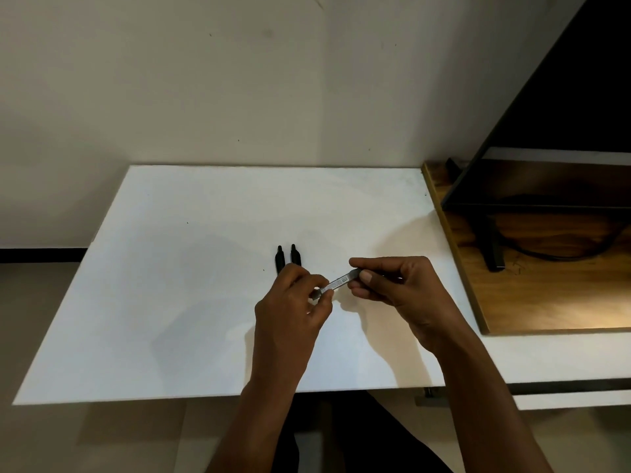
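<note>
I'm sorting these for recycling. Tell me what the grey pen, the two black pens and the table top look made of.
Grey pen: likely plastic, dull sheen, with a printed paper sticker; metal not excluded. Black pens: matte black plastic, it seems, no glints. Table top: smooth white laminate or painted board.

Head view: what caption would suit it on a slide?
Left hand and right hand pinch a grey pen over a white table, two black pens behind.

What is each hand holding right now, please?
Left hand: closed, pinching one end of the grey pen.
Right hand: closed, gripping the pen's other end.
</note>
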Action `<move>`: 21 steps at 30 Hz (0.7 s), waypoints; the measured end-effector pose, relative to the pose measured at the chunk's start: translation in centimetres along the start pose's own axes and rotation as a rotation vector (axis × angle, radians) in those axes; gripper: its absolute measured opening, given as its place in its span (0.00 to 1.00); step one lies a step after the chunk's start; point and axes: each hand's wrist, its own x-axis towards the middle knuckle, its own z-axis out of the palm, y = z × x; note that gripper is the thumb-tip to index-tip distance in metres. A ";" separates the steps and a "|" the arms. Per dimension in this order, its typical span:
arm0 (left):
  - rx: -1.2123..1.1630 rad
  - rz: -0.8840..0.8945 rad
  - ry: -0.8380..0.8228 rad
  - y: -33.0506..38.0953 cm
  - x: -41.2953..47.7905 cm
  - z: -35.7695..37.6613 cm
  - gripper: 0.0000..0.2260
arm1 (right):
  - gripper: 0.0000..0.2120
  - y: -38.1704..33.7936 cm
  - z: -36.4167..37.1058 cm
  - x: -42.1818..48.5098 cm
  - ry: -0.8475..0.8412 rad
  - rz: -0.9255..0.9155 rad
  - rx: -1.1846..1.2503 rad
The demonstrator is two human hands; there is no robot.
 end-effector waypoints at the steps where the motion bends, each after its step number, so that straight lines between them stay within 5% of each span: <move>1: -0.028 -0.011 0.000 0.0 0.1 0.0 0.03 | 0.12 0.0 0.1 0.0 0.006 -0.013 -0.004; 11: -0.320 -0.219 -0.016 -0.4 0.3 0.0 0.06 | 0.06 0.1 0.4 0.2 0.032 -0.072 0.096; 21: -0.489 -0.392 -0.028 -0.4 0.6 0.1 0.07 | 0.16 0.6 3.0 0.1 -0.004 -0.040 0.134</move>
